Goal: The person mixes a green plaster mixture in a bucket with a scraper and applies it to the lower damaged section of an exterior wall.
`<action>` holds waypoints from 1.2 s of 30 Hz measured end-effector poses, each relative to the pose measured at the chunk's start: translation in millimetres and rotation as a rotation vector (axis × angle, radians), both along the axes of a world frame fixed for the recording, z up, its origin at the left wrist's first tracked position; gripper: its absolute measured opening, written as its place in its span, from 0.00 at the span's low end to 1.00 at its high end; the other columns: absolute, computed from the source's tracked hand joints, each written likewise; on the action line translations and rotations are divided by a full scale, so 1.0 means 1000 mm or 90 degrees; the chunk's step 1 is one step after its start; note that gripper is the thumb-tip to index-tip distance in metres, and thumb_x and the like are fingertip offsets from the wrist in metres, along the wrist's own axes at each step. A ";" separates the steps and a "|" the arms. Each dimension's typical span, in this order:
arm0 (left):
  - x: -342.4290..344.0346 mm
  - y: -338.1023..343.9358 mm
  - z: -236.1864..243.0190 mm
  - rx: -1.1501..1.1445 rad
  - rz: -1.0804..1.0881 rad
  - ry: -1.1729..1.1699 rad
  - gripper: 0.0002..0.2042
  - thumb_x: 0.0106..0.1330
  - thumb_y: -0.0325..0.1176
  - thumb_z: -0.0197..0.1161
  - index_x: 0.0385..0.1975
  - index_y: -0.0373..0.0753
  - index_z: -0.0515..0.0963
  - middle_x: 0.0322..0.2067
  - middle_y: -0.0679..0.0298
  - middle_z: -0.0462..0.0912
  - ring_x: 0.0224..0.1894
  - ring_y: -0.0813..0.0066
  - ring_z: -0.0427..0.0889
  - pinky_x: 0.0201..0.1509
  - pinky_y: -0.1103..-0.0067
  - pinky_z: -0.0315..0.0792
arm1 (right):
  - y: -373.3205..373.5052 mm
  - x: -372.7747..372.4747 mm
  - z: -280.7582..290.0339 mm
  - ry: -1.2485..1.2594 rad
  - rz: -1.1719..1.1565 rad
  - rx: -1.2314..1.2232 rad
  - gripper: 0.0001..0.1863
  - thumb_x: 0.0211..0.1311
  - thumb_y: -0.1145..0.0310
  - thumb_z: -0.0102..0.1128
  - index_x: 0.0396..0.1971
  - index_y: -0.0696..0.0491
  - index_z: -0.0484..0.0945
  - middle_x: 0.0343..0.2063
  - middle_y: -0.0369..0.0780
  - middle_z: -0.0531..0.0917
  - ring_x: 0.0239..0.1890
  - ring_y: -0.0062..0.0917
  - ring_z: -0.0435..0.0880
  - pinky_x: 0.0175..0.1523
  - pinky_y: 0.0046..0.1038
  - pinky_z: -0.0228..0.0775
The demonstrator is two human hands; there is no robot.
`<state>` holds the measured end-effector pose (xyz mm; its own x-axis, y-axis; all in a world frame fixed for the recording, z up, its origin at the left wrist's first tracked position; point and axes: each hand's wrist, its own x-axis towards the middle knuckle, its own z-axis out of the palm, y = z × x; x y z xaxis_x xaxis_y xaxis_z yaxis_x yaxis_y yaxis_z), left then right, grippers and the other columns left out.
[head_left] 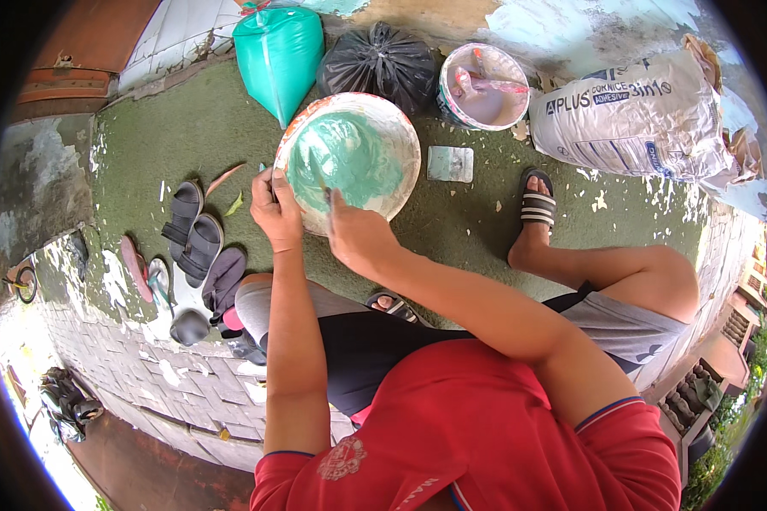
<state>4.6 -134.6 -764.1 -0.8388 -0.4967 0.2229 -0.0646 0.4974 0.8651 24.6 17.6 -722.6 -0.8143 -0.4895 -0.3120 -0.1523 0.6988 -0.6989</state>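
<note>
Between my legs and the back wall is a round white basin (405,162) with a coating of pale green paste (358,149). My left hand (277,209) grips the basin's left rim, fingers bent around it. My right hand (358,230) holds a tool (325,192), apparently a scraper or stick, reaching into the green paste; the tool's far end is hard to make out. Just right of the basin lies a small pale square slab (450,163) on the floor.
Behind are a teal bag (277,60), a black bag (375,64), a white bucket (511,106) of pale liquid and a large paper sack (626,119). Loose sandals (187,230) lie left on the green floor (486,213). My feet (528,238) are near the basin.
</note>
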 end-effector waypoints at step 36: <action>-0.004 -0.002 0.004 0.050 0.051 -0.040 0.10 0.68 0.36 0.55 0.32 0.35 0.74 0.21 0.63 0.74 0.21 0.78 0.70 0.26 0.77 0.67 | -0.011 -0.054 -0.015 0.047 -0.160 -0.161 0.12 0.61 0.67 0.48 0.34 0.63 0.71 0.18 0.53 0.79 0.23 0.48 0.80 0.29 0.46 0.71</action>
